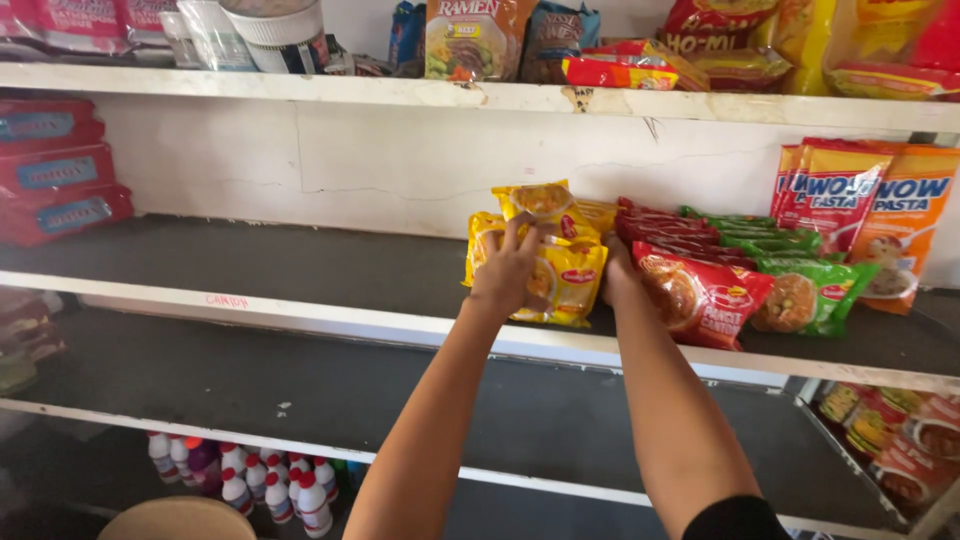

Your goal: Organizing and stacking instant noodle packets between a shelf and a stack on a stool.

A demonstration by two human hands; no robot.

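The left hand (508,275) is curled tight around the front of the yellow noodle packs (545,255) on the middle shelf (300,265). The right hand (618,275) presses their side at 3 o'clock; how far its grip is shut, I cannot tell. Best to squeeze evenly so none slip toward the red packs (700,295).

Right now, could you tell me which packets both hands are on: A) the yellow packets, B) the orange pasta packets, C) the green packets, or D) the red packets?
A: the left hand and right hand grip the stack of yellow packets, left of the red packets.
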